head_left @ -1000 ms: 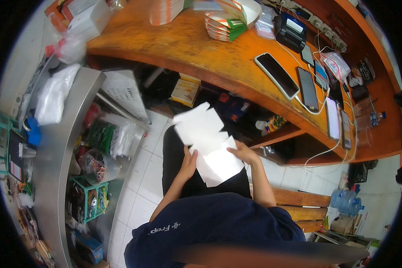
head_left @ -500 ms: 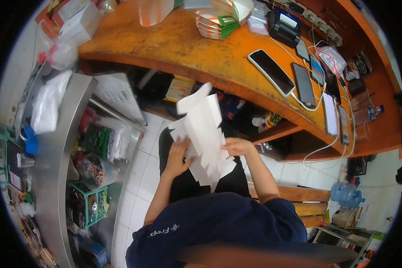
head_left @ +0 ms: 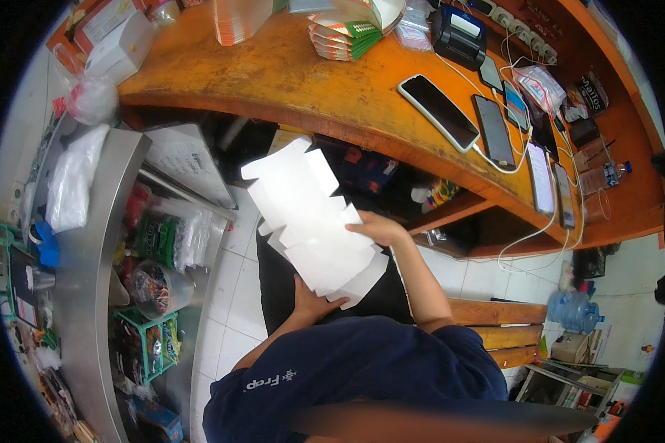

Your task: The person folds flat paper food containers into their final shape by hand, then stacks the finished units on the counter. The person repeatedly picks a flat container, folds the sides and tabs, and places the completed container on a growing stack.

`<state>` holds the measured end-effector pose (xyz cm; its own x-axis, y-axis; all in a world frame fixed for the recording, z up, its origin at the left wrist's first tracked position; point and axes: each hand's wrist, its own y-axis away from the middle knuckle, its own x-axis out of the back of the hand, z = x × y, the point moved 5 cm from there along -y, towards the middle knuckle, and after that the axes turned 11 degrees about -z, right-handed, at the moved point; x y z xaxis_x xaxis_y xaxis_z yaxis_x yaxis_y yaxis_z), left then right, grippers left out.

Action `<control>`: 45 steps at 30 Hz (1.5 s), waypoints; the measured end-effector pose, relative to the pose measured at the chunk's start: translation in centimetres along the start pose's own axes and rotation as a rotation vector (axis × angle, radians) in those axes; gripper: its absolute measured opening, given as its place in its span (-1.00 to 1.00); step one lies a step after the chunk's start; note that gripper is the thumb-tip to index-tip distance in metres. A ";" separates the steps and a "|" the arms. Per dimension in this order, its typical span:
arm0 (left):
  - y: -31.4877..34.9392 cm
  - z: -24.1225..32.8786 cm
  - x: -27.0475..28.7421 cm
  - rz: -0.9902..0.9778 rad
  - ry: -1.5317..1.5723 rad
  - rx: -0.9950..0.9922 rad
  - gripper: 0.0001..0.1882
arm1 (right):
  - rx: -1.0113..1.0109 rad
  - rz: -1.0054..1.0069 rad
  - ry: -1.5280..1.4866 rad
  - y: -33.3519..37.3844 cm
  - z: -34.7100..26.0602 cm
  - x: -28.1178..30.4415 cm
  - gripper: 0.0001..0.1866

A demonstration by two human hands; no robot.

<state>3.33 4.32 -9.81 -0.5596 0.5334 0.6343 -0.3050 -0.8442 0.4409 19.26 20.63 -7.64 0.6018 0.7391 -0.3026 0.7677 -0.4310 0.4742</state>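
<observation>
Hands on a flat white die-cut carton blank (head_left: 310,221), held over the lap. Left hand (head_left: 312,297) sits under the blank's lower edge, mostly hidden behind the card, so I can't tell how its fingers close; thumb side presses against the underside. Right hand (head_left: 377,227) pinches the blank's right edge, fingers curled over the front face. Blank is unfolded, notched tabs along both long sides, long axis running diagonally from lower right near the body up to upper left, top end pointing toward the edge of the orange wooden counter (head_left: 295,81). It hangs free in the air, touching nothing but the hands. Counter curves across the top of view; on it a stack of folded green-and-white cartons (head_left: 347,33), a black receipt printer (head_left: 462,33) and a row of phones (head_left: 488,125) lying flat with white cables trailing off. Left of the person, a steel table (head_left: 89,280) with clear plastic bags (head_left: 70,177) on top and packed goods on racks beside it. Floor is white tile (head_left: 229,295). Wooden bench (head_left: 495,317) under the person, blue water jug (head_left: 573,310) on the floor far right.
</observation>
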 end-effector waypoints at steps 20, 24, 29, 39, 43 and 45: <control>-0.2 1.5 0.6 -0.223 0.200 -0.584 -0.39 | 0.121 0.268 0.253 -3.6 0.8 -1.7 -0.50; -1.3 -0.8 1.2 -0.324 1.166 -0.322 -0.44 | 0.273 0.649 0.294 0.1 2.0 0.1 -0.46; -3.6 -2.3 2.8 0.152 0.866 -0.214 -0.56 | 0.229 0.983 0.828 6.0 0.4 -3.6 -0.40; -4.9 0.0 -0.3 -0.024 1.599 0.015 -0.65 | 0.186 0.603 0.640 5.5 4.5 -8.6 -0.52; -4.7 -0.9 -1.0 -0.093 1.580 0.028 -0.71 | 0.268 0.774 1.132 7.3 2.3 -9.6 -0.58; -4.7 -1.0 -1.2 -0.126 1.596 -0.004 -0.72 | 0.215 0.750 1.197 7.3 1.4 -9.8 -0.62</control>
<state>4.67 7.62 -13.26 -0.7258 -0.0010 -0.6879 -0.4098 -0.8026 0.4335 19.25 9.49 -2.38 0.4115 0.2426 0.8785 0.4393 -0.8973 0.0420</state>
